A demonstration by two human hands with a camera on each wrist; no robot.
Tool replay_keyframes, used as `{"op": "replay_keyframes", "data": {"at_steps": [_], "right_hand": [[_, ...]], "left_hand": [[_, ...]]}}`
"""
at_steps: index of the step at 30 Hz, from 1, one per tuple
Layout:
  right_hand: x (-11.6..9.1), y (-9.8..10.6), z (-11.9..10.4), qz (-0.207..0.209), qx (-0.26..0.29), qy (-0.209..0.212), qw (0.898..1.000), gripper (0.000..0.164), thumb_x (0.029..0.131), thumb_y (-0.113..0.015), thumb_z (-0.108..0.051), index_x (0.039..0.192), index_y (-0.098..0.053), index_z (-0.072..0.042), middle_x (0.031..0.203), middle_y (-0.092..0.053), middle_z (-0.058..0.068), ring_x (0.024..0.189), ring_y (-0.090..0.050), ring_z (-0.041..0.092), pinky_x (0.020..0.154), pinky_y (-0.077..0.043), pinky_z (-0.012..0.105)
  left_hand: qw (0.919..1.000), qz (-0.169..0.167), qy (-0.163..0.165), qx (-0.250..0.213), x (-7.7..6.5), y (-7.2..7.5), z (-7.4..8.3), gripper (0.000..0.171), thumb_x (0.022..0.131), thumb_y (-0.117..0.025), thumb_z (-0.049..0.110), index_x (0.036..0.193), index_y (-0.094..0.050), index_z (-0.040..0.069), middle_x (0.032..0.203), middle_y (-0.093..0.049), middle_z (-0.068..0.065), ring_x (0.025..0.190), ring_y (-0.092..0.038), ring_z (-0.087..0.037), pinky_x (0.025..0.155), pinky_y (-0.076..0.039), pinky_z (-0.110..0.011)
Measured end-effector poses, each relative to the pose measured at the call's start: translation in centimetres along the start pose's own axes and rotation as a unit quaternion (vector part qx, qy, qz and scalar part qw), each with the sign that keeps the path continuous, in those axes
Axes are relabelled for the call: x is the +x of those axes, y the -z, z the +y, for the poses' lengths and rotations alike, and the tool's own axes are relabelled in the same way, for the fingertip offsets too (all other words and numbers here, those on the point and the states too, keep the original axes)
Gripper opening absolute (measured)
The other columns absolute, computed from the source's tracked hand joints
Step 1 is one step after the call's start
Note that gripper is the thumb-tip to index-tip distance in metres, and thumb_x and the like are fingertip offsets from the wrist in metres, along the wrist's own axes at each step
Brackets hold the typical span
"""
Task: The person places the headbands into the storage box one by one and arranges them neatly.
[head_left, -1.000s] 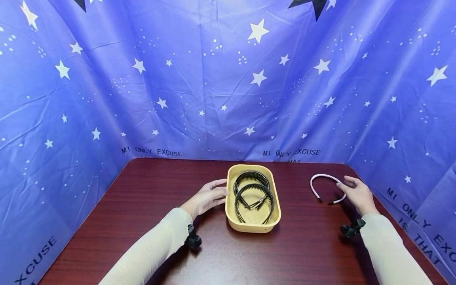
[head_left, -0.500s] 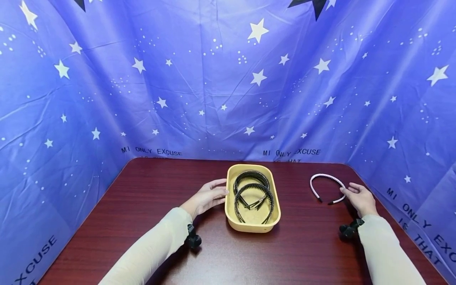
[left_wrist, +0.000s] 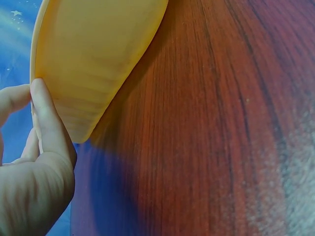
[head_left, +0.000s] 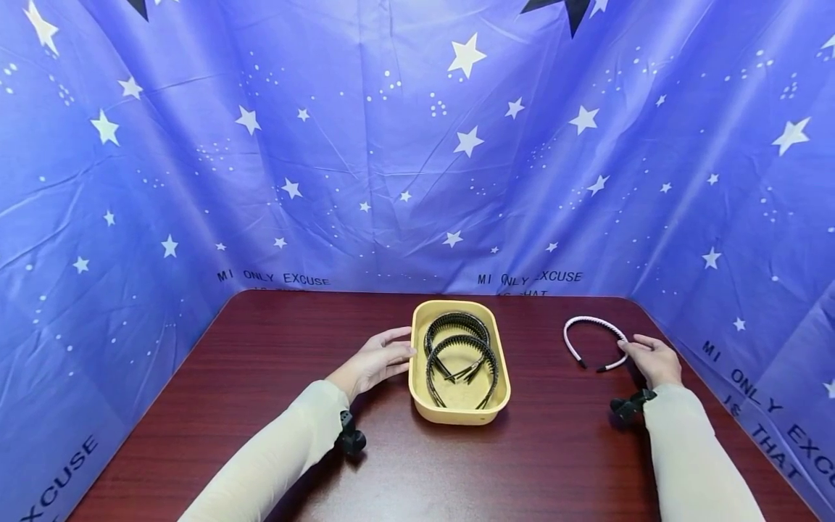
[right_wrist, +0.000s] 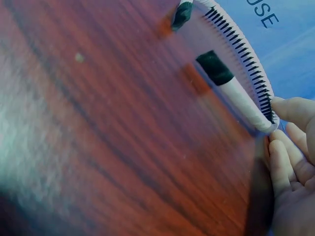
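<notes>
My left hand [head_left: 373, 362] reaches to the left side of a yellow plastic tray [head_left: 417, 395]. Its fairly straight fingers [left_wrist: 49, 118] touch the tray's outer wall near the rim. Inside the tray lie several black toothed headbands [head_left: 433, 377], overlapping each other. On the right, my right hand [head_left: 654, 359] pinches a pale pink headband [head_left: 590, 320] at the right side of its curve. In the right wrist view this headband shows black teeth along its inner edge and black tips. Its two ends point toward the person.
The dark red wood-grain table [head_left: 280, 333] is enclosed by a blue curtain [head_left: 339, 145] with white stars and printed words. Small black cameras are strapped at both wrists over the pale sleeves [head_left: 287, 442].
The right hand has drawn slightly nearer and its fingertips have slid a little down the pink headband's right side. The left hand, tray and headbands keep their places; the whole view shifts slightly.
</notes>
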State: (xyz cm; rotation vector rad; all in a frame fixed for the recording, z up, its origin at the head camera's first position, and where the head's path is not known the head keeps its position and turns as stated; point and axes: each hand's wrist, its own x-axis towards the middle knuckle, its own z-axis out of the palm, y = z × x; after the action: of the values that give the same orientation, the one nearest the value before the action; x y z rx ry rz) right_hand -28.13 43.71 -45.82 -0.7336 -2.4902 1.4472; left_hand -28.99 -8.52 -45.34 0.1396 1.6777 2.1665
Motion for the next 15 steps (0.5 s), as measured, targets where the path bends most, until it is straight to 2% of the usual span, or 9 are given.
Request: {"op": "replay_keyframes", "data": {"at_steps": [2,3,5,8,12,15], "right_hand": [[-0.14,-0.14,-0.30,0.004,-0.014,-0.004,1.000,0.073,0.094,-0.065,-0.040,0.149,-0.042,0.002,0.141,-0.053,0.023,0.126,-0.048,0.033,0.083,-0.040,0.025],[-0.22,-0.21,-0.44,0.004,-0.018,-0.005,1.000,0.072,0.094,-0.064,-0.040,0.148,-0.042,0.002,0.146,-0.046,0.027,0.130,-0.043,0.037,0.084,-0.040,0.027],[-0.22,-0.33,-0.61,0.006,-0.023,-0.005,1.000,0.071,0.094,-0.064,-0.038,0.148,-0.042,0.003,0.148,-0.043,0.029,0.133,-0.041,0.040,0.086,-0.040,0.028],[-0.27,-0.47,-0.78,0.014,-0.033,-0.003,0.999,0.069,0.094,-0.064,-0.037,0.146,-0.044,0.004,0.146,-0.045,0.028,0.132,-0.043,0.041,0.090,-0.043,0.033],[-0.38,-0.46,-0.95,0.016,-0.046,-0.001,0.999,0.067,0.094,-0.064,-0.034,0.144,-0.045,0.006,0.147,-0.042,0.031,0.133,-0.040,0.044,0.102,-0.040,0.044],[-0.40,-0.32,-1.07,0.008,-0.055,-0.002,0.998,0.067,0.095,-0.064,-0.033,0.145,-0.043,0.006,0.148,-0.038,0.033,0.133,-0.038,0.045,0.101,-0.041,0.044]], "left_hand": [[1.0000,-0.001,0.001,-0.001,0.02,0.06,0.02,0.064,0.092,-0.065,-0.003,0.150,-0.040,0.005,0.135,-0.054,-0.027,0.115,-0.062,-0.033,0.098,-0.053,-0.041],[1.0000,-0.001,0.001,0.000,0.02,0.09,0.04,0.064,0.092,-0.065,-0.003,0.150,-0.040,0.005,0.136,-0.054,-0.027,0.115,-0.061,-0.033,0.098,-0.053,-0.041],[1.0000,0.000,0.001,0.001,0.03,0.13,0.06,0.063,0.092,-0.065,-0.002,0.150,-0.040,0.005,0.136,-0.054,-0.027,0.116,-0.061,-0.033,0.097,-0.054,-0.040],[1.0000,0.002,0.003,0.001,0.05,0.13,0.09,0.063,0.092,-0.065,-0.002,0.150,-0.041,0.005,0.136,-0.053,-0.028,0.115,-0.061,-0.032,0.094,-0.055,-0.037],[1.0000,0.001,0.003,0.001,-0.01,0.07,0.13,0.064,0.092,-0.065,-0.003,0.150,-0.041,0.005,0.135,-0.054,-0.028,0.113,-0.062,-0.032,0.094,-0.055,-0.037],[1.0000,0.000,0.004,0.003,-0.05,0.04,0.14,0.064,0.092,-0.065,-0.003,0.150,-0.040,0.004,0.135,-0.054,-0.027,0.113,-0.062,-0.032,0.094,-0.055,-0.037]]}}
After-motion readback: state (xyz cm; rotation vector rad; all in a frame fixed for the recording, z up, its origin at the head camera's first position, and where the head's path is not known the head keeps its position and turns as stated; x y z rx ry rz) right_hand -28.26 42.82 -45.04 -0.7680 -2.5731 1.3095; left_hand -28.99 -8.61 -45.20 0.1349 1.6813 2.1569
